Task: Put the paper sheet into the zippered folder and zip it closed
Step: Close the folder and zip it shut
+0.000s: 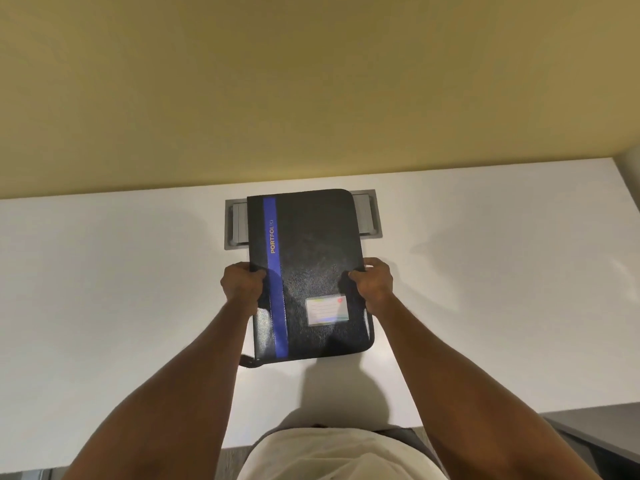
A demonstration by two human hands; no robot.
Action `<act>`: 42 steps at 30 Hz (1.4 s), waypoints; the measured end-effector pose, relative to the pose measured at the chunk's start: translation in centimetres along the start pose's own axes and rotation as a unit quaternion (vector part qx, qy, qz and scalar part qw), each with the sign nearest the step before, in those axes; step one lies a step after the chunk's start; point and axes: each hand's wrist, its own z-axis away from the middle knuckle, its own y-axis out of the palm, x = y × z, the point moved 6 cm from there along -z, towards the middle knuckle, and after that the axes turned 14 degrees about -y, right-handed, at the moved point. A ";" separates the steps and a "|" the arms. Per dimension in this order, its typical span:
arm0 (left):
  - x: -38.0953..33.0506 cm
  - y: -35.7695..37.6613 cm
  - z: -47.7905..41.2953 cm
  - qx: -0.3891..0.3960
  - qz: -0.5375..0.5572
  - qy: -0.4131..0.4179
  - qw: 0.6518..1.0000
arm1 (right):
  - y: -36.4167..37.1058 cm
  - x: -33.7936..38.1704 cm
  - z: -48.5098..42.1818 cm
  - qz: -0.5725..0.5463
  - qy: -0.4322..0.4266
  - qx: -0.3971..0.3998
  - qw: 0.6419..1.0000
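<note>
A black zippered folder with a blue stripe, the word PORTFOLIO and a small label pocket lies closed, cover up, over the middle of the white table. My left hand grips its left edge. My right hand grips its right edge at the same height. A black zipper pull tab sticks out at the near left corner. No paper sheet shows anywhere; whether one is inside the folder cannot be told.
A grey recessed cable hatch in the table lies partly under the folder's far end. A yellow wall rises right behind the table. The table's near edge is at my waist, with grey floor below.
</note>
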 end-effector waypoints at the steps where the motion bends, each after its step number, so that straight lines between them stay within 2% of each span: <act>1: -0.3 0.0 -0.3 0.001 0.000 -0.001 1.000 | 0.3 0.2 -0.4 0.001 0.005 0.003 1.000; 13: -1.1 0.4 -2.3 0.018 -0.007 -0.017 1.000 | 2.1 0.1 -2.0 0.017 0.035 0.028 0.999; 20: -1.3 0.8 -1.2 0.031 -0.086 0.027 0.995 | 1.9 1.3 -0.5 0.067 0.007 0.030 0.997; 25: -0.3 1.0 0.9 0.046 -0.118 0.084 0.988 | 1.9 2.1 1.6 0.132 -0.049 0.042 0.989; 34: 3.2 1.6 5.7 0.013 -0.246 0.190 0.950 | 2.9 0.3 7.2 0.312 -0.179 0.143 0.922; 42: 7.1 3.3 9.6 -0.009 -0.342 0.274 0.899 | 1.4 -2.4 10.4 0.389 -0.249 0.178 0.869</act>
